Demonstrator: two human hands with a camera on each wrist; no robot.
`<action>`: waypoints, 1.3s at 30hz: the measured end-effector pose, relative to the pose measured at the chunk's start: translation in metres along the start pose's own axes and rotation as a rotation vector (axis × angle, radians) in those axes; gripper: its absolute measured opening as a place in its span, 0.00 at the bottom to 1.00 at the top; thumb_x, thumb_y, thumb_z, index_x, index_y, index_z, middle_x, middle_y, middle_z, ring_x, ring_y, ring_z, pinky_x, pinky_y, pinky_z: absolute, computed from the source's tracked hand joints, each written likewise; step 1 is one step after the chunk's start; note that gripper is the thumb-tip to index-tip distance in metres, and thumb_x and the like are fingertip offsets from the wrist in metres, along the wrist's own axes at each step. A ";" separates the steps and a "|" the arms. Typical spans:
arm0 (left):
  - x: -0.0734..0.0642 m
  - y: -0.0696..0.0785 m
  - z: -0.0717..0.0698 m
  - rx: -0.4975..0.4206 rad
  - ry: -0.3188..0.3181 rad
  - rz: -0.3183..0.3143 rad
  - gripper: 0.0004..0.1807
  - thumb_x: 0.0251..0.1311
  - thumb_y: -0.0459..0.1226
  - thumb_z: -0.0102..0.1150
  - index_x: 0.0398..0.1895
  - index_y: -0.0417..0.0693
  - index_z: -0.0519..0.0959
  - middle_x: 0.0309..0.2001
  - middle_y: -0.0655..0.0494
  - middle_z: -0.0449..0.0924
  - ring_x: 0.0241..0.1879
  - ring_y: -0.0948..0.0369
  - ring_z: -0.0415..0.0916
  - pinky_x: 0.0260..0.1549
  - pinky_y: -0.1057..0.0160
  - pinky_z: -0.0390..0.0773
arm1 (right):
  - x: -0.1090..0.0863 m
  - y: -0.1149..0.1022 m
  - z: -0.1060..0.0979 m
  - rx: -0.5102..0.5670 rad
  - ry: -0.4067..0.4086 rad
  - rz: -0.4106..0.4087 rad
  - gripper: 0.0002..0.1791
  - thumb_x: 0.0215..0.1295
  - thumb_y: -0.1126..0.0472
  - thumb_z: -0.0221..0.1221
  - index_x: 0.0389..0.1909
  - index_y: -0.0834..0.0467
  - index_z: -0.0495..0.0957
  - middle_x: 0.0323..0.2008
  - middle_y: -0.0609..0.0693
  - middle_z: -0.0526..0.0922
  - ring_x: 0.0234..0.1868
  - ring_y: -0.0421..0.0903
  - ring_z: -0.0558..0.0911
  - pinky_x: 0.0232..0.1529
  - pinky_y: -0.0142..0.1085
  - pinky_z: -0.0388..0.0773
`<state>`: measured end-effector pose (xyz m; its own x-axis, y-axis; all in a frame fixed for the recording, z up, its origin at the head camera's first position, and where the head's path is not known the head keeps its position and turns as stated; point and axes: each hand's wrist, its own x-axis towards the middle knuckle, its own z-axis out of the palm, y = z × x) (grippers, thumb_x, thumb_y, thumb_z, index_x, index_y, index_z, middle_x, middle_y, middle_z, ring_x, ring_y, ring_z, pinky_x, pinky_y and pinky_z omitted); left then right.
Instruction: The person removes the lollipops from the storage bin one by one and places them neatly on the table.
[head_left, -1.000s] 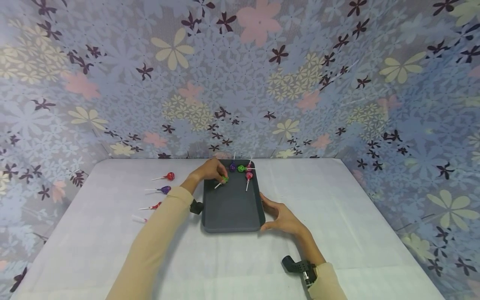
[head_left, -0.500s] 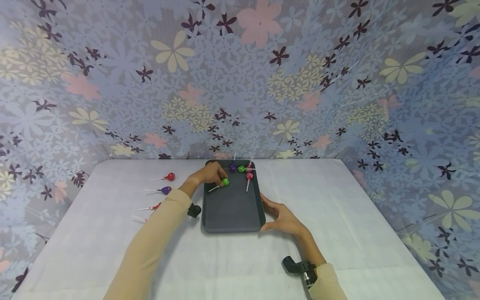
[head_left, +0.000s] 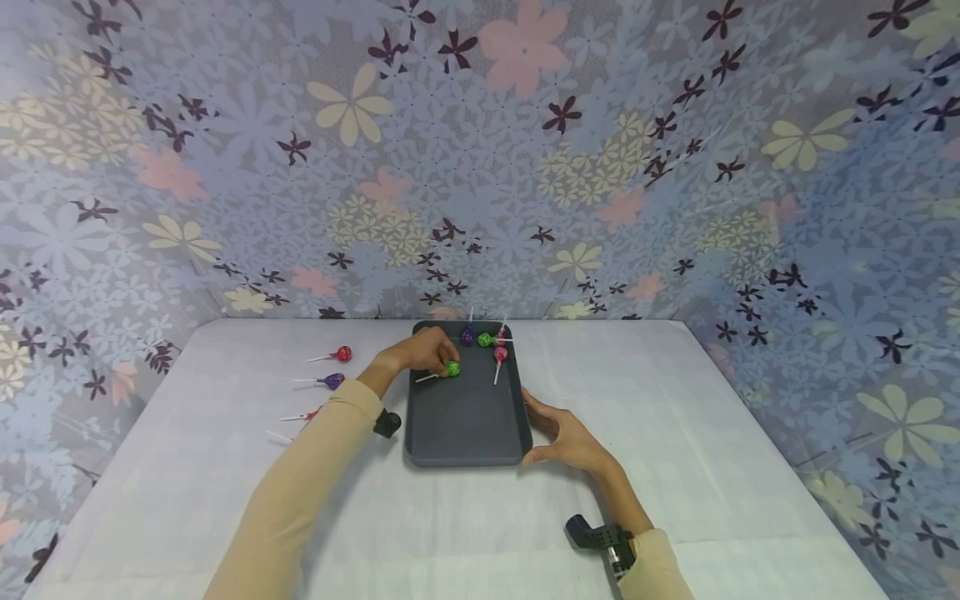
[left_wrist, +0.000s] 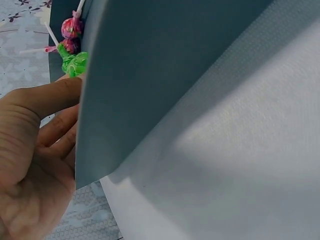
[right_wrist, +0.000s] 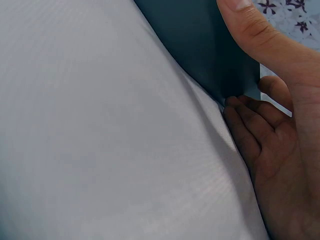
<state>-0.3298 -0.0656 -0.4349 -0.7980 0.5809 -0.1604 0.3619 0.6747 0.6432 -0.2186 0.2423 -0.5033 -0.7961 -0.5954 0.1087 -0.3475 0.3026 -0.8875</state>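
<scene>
Touching green lollipop (head_left: 453, 368), left fingers (left_wrist: 56, 129) (partly hidden)

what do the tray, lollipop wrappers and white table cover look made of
Tray: probably plastic, matte, dark, without metallic glint. Lollipop wrappers: likely plastic film, shiny, with crinkled, gathered ends. White table cover: seemingly cloth, dull, with fine texture and soft creases; fibre unclear.
</scene>
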 end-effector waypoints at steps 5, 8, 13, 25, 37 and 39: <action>-0.001 0.000 0.001 -0.016 0.008 0.011 0.18 0.55 0.26 0.66 0.51 0.37 0.82 0.43 0.43 0.86 0.40 0.56 0.84 0.38 0.63 0.83 | -0.001 -0.002 0.001 -0.006 0.002 -0.005 0.60 0.43 0.60 0.76 0.76 0.61 0.50 0.76 0.57 0.51 0.74 0.57 0.58 0.69 0.37 0.60; -0.002 0.000 0.001 -0.021 0.013 0.021 0.18 0.56 0.27 0.66 0.52 0.38 0.82 0.43 0.43 0.86 0.36 0.57 0.84 0.36 0.64 0.83 | 0.000 -0.002 0.001 -0.005 -0.001 -0.007 0.60 0.43 0.60 0.76 0.76 0.61 0.50 0.76 0.57 0.51 0.74 0.57 0.58 0.69 0.35 0.60; -0.002 -0.004 -0.001 -0.034 0.039 0.038 0.19 0.56 0.27 0.66 0.53 0.38 0.81 0.42 0.44 0.86 0.30 0.59 0.83 0.31 0.64 0.82 | 0.001 -0.002 0.001 -0.006 -0.004 -0.007 0.60 0.43 0.60 0.76 0.76 0.60 0.50 0.76 0.56 0.51 0.74 0.57 0.58 0.70 0.39 0.59; -0.010 -0.007 -0.009 -0.081 0.110 0.135 0.20 0.58 0.28 0.65 0.55 0.37 0.80 0.51 0.41 0.82 0.47 0.50 0.83 0.40 0.62 0.83 | 0.001 0.001 0.001 -0.013 0.000 -0.005 0.61 0.43 0.60 0.77 0.76 0.61 0.50 0.76 0.57 0.51 0.74 0.57 0.58 0.66 0.22 0.60; -0.020 -0.013 -0.015 -0.098 0.179 0.218 0.19 0.57 0.27 0.65 0.53 0.36 0.80 0.47 0.44 0.84 0.46 0.51 0.83 0.45 0.58 0.82 | 0.000 -0.001 -0.002 -0.014 -0.003 -0.010 0.60 0.44 0.59 0.76 0.76 0.60 0.50 0.76 0.57 0.51 0.74 0.58 0.58 0.67 0.23 0.59; -0.021 -0.014 -0.016 -0.114 0.191 0.230 0.18 0.57 0.27 0.66 0.52 0.37 0.80 0.46 0.45 0.85 0.45 0.51 0.83 0.46 0.57 0.82 | -0.001 -0.001 -0.002 -0.015 -0.001 -0.012 0.60 0.45 0.59 0.76 0.76 0.61 0.50 0.76 0.57 0.51 0.74 0.58 0.57 0.66 0.22 0.59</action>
<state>-0.3259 -0.0943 -0.4286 -0.7814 0.6092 0.1353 0.4956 0.4740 0.7278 -0.2189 0.2441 -0.5017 -0.7912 -0.6000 0.1184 -0.3642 0.3068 -0.8793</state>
